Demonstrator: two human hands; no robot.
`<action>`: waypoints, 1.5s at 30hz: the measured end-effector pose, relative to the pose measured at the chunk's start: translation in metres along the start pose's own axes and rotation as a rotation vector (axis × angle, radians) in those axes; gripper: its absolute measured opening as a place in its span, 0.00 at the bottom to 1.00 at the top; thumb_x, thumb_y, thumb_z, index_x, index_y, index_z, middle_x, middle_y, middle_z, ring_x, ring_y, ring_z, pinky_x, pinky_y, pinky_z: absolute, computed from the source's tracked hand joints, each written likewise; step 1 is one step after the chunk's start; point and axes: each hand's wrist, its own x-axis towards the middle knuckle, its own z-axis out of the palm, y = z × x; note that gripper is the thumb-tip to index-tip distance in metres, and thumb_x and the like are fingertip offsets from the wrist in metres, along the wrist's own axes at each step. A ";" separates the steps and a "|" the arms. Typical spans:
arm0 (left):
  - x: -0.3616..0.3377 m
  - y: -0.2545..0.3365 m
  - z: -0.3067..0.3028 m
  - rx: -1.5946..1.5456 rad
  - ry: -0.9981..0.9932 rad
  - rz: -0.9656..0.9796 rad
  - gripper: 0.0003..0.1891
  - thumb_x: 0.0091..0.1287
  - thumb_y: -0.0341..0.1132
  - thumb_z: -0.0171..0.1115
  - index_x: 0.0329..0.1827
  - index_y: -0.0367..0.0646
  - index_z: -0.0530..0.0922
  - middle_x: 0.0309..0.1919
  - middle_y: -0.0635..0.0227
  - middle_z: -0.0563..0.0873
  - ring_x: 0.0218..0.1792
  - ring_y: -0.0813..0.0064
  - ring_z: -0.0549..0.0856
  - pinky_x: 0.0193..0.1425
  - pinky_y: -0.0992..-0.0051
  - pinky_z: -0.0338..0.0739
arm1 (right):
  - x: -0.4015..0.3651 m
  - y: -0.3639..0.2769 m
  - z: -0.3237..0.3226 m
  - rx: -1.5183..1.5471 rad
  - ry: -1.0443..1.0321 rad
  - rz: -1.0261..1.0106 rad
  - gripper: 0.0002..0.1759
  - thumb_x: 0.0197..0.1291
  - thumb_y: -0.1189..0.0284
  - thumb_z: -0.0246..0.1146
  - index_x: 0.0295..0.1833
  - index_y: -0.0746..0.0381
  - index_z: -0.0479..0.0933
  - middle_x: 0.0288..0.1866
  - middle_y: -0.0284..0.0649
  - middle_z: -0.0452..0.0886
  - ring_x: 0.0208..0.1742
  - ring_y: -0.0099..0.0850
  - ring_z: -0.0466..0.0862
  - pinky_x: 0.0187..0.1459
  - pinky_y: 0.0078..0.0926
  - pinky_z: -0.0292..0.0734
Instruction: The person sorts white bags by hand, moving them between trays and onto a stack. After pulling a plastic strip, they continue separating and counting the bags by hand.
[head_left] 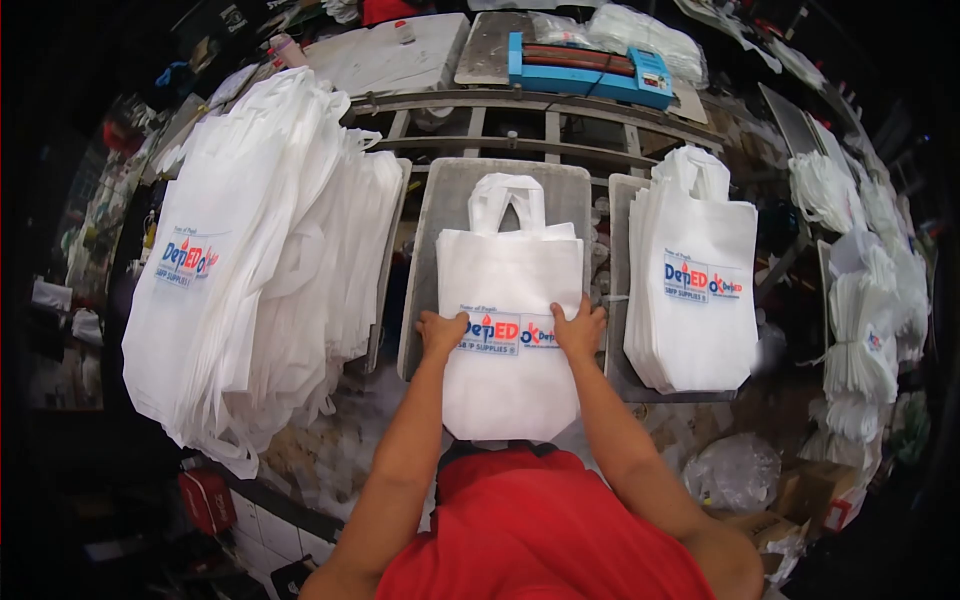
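Note:
A white fabric tote bag (511, 395) lies in front of me on a grey board (455, 180), its looped handles pointing away. Blue and red "DepED" lettering is printed across its middle. My left hand (441, 333) grips the bag's left edge, the thumb resting on top beside the print. On the opposite edge my right hand (581, 327) holds it the same way, thumb over the print's right side. The fingers under the bag are partly hidden. The bag's lower end hangs past the board's near edge, close to my red shirt.
A thick pile of white bags (215, 210) drapes over the left board. A smaller printed stack (690, 230) covers the right board (622, 215). Beyond a slatted frame (475, 100) sits a blue machine (590, 75). Cardboard boxes (815, 490) and clear plastic (735, 470) lie lower right.

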 end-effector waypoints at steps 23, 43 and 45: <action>-0.071 0.067 -0.151 -1.026 -0.870 0.504 0.34 0.64 0.24 0.68 0.75 0.35 0.68 0.60 0.56 0.85 0.58 0.61 0.87 0.64 0.61 0.82 | 0.027 -0.012 -0.156 1.266 -0.593 -0.117 0.31 0.60 0.66 0.78 0.66 0.66 0.77 0.58 0.41 0.86 0.55 0.33 0.87 0.57 0.32 0.84; -0.103 0.092 -0.142 -1.075 0.085 1.100 0.25 0.67 0.20 0.60 0.68 0.35 0.69 0.57 0.56 0.80 0.59 0.67 0.81 0.66 0.69 0.75 | -0.023 -0.086 -0.183 1.128 0.153 -0.794 0.16 0.77 0.79 0.56 0.67 0.70 0.71 0.57 0.46 0.83 0.58 0.32 0.81 0.60 0.26 0.73; -0.069 0.067 -0.130 -0.988 0.052 1.090 0.28 0.66 0.19 0.64 0.70 0.36 0.66 0.59 0.56 0.79 0.61 0.67 0.80 0.66 0.69 0.76 | -0.018 -0.072 -0.182 1.117 0.134 -0.807 0.18 0.77 0.80 0.56 0.68 0.72 0.70 0.58 0.48 0.83 0.62 0.35 0.80 0.64 0.29 0.73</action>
